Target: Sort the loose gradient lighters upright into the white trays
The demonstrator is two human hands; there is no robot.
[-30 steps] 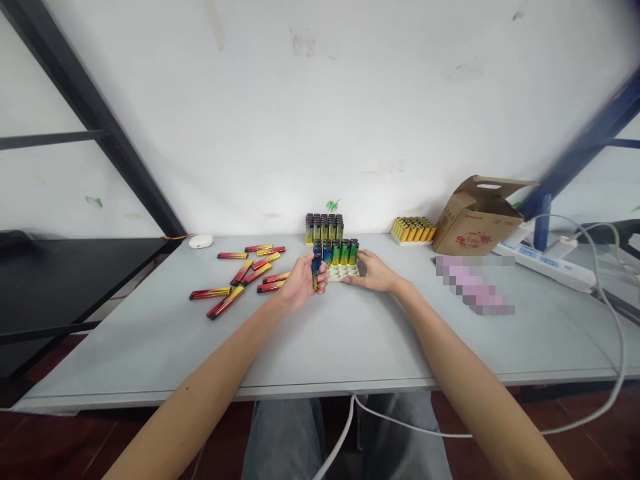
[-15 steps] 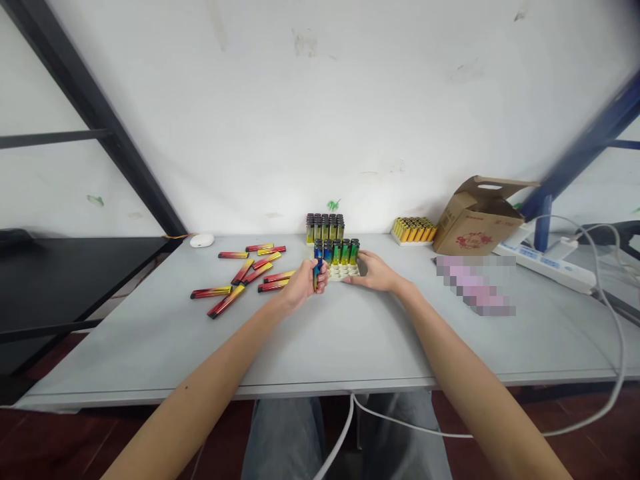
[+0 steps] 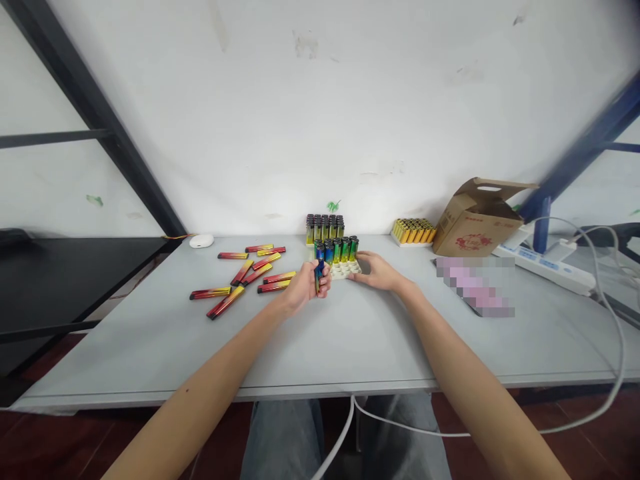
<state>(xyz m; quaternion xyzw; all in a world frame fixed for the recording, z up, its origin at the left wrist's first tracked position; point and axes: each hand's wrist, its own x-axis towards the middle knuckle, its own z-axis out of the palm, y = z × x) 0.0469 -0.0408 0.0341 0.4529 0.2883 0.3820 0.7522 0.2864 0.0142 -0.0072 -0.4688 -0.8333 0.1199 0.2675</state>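
Observation:
My left hand (image 3: 306,287) is closed round a blue-green lighter (image 3: 319,275), held upright just in front of a white tray (image 3: 345,270). Several blue and green lighters (image 3: 337,251) stand in the tray's back part, while holes show in its front part. My right hand (image 3: 376,272) grips the tray's right edge between thumb and fingers. Red-yellow lighters (image 3: 226,303) lie scattered to the left of my left hand. Behind the tray, against the wall, stands a block of dark-topped yellowish lighters (image 3: 325,228).
A tray of yellow lighters (image 3: 414,231) and an open cardboard box (image 3: 473,223) stand at the back right. Nearby are a pink blurred packet (image 3: 470,285) and a white power strip (image 3: 555,265). A white case (image 3: 201,241) sits back left. White cables hang over the front edge.
The tray has shifted and tilted slightly under my right hand. My left hand, with the lighter in it, has moved slightly to the right.

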